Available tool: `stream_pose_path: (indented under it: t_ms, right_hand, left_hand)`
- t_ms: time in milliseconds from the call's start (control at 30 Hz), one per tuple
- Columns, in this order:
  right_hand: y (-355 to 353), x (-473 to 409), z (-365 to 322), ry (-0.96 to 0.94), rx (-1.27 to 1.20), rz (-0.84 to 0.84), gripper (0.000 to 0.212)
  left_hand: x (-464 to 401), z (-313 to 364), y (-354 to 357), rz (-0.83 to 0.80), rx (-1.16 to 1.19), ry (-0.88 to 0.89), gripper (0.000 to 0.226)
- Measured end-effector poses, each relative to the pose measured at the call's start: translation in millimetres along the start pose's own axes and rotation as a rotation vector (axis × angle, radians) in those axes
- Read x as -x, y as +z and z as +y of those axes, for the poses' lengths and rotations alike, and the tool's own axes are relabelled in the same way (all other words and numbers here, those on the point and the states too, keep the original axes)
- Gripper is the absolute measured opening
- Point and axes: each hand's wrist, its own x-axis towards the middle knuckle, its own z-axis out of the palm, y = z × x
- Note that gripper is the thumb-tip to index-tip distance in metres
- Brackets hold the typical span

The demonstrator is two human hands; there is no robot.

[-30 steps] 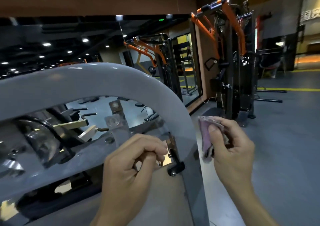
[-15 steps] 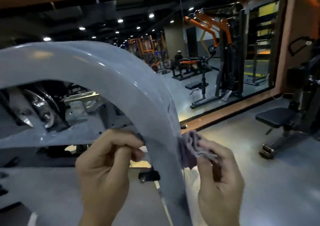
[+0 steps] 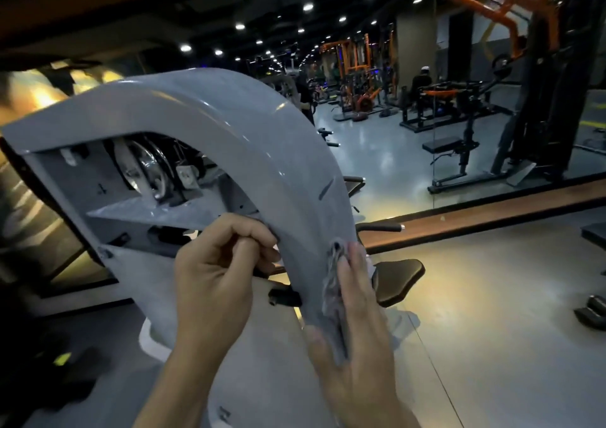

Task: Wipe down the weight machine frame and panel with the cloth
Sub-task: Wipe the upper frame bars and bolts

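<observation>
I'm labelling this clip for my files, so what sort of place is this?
Most likely a commercial gym. A row of orange racks stands in the background, a bench sits on the floor, and a hand presses a cloth against a grey machine frame.

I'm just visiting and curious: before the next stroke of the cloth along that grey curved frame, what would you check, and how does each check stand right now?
1. Cloth lies between the right hand and the frame: ok.
2. Right hand presses it flat, fingers straight: ok.
3. Left hand steadies the frame's inner edge, fingers curled at it: ok.
4. Path up the curve free of obstacles: ok, though a dark streak lies ahead.
5. Cloth clean enough to go on: cannot tell.
6. Black knob beside the frame out of the cloth's way: ok.
</observation>
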Motion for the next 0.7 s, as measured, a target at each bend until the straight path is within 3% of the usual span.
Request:
stream_pose_path:
  t_ms: [100,200,300,333,433,567,700]
  right_hand:
    - [-6.4,-37.7,-9.2,0.035,-0.051,-0.016,0.072]
    - [-0.5,-11.4,-3.4,0.037,-0.087,-0.075,0.075]
    - [9.8,37.6,2.3,0.324,-0.11,-0.043,0.067]
    - [7.1,46.1,0.9,0.344,-0.135,-0.033,0.073]
    - [-4.4,28.1,-2.0,0.201,-0.131,-0.11,0.079]
    - [-11.4,-7.8,-5.3,0.236,-0.103,-0.067,0.074]
    - [1.6,75.3,-16.7,0.2,-0.118,-0.062,0.075]
  left_hand:
    - [-1.2,2.9,-1.1,0.037,-0.007,0.001,0.045]
    - [-0.7,1.4,-1.1,0.042,-0.023,0.011,0.046]
    - [0.4,0.9,1.4,0.043,-0.027,0.001,0.046]
    - [1.5,-0.4,1.4,0.043,-0.017,0.001,0.045]
    - [2.3,0.1,0.0,0.035,-0.031,-0.003,0.044]
    - [7.2,2.6,-1.1,0.037,-0.036,-0.027,0.044]
    - [20.7,1.0,-1.0,0.053,-0.044,-0.012,0.045]
